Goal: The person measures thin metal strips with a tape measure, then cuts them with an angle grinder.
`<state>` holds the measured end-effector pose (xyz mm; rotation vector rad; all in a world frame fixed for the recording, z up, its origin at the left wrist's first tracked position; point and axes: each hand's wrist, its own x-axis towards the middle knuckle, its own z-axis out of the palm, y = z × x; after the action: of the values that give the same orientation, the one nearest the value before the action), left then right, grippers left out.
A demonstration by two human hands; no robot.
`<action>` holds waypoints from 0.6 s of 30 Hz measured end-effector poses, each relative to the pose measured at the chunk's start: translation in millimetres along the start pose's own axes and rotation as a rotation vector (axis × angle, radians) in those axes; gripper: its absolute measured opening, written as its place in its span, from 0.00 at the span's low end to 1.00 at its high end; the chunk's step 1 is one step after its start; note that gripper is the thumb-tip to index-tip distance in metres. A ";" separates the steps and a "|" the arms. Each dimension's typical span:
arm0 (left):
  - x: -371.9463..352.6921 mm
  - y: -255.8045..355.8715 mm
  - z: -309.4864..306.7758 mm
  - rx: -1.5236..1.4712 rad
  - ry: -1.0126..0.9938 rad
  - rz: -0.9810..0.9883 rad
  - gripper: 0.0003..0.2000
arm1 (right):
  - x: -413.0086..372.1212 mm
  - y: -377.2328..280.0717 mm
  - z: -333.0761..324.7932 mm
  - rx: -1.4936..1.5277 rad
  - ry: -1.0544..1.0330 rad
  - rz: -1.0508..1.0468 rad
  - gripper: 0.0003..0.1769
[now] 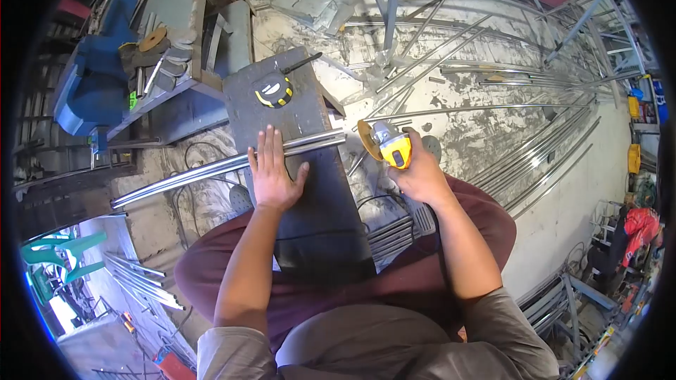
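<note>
Left hand (277,181): fingers extended, slightly parted, flat across slender silvery metal tubes (201,174). Right hand (424,177): fingers wrapped around a yellow-and-grey angle grinder (396,150), its round brown disc (367,140) beyond them.

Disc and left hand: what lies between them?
In the head view, the rods run over the bench from under the left hand, then a gap before the disc.

The left hand (277,177) lies on tubes (190,177) crossing the bench (317,204). Beyond its right edge, the right hand (424,174) holds a grinder (396,150).
</note>
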<state>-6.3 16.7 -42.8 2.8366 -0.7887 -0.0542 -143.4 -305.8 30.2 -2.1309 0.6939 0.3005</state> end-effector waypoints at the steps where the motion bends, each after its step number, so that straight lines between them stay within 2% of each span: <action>1: -13.2 3.3 -0.7 0.013 -0.026 -0.002 0.51 | -2.5 1.7 1.5 -0.036 -0.003 -0.012 0.52; 4: -56.6 15.8 -9.2 -0.032 -0.075 -0.018 0.49 | -12.8 -3.1 3.0 -0.097 -0.053 0.006 0.54; 5: -69.2 21.3 -14.5 -0.037 -0.112 -0.050 0.46 | -15.8 -5.5 3.1 -0.113 -0.077 0.019 0.55; 8: -85.0 26.8 -22.8 -0.001 -0.142 -0.062 0.43 | -20.9 -6.7 9.1 -0.117 -0.109 -0.015 0.57; 11: -74.2 29.0 -30.7 0.014 -0.162 -0.080 0.42 | -22.8 -9.7 13.1 -0.169 -0.123 -0.092 0.57; 14: -59.3 24.8 -27.1 0.031 -0.160 -0.077 0.42 | -18.9 -14.8 16.6 -0.162 -0.130 -0.039 0.59; 18: -33.5 20.4 -25.6 0.020 -0.166 -0.090 0.44 | -11.2 -14.4 22.0 -0.163 -0.078 -0.096 0.58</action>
<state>-43.1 21.5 -14.2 2.9140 -0.6955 -0.3003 -143.6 -277.3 31.3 -2.2854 0.5360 0.3970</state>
